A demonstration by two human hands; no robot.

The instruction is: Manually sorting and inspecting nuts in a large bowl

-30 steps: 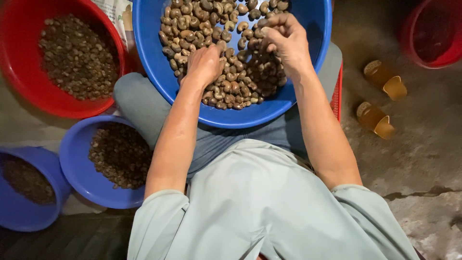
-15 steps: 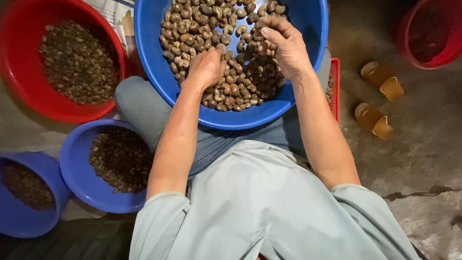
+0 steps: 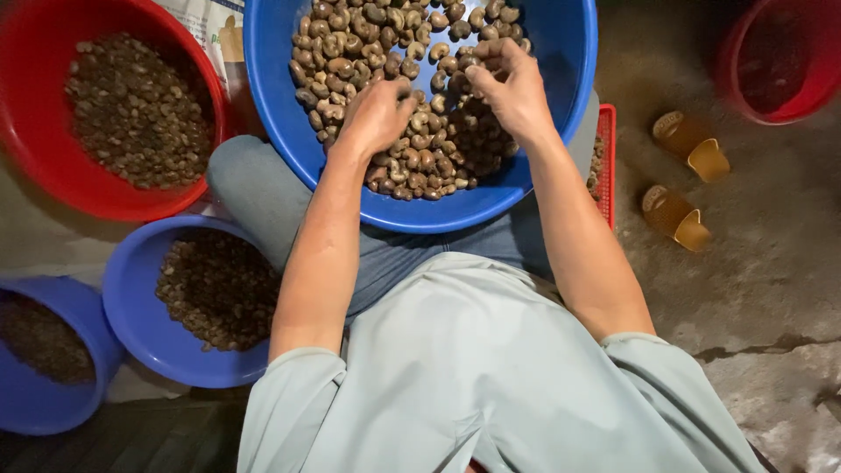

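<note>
Head view: my left hand (image 3: 377, 114) lies curled, knuckles up, on the cashew nuts (image 3: 350, 52) in the big blue basin (image 3: 561, 52) on my lap; whether that grip holds any nut, I cannot tell. My right hand (image 3: 508, 88), beside it, pinches nuts in bent fingers. At my left stand a red basin (image 3: 26, 149) and two smaller blue bowls (image 3: 131, 298); two sandals (image 3: 679, 184) lie at right.

Blue basins: three, one large (image 3: 561, 52) at 12 o'clock, two smaller (image 3: 131, 307) (image 3: 35, 412) at 8 o'clock. Red basins: two (image 3: 26, 114) (image 3: 771, 96), 10 and 2 o'clock. Yellow sandals (image 3: 679, 180): two, 3 o'clock. Hands: two (image 3: 377, 114) (image 3: 508, 88). Nuts uncountable.
</note>
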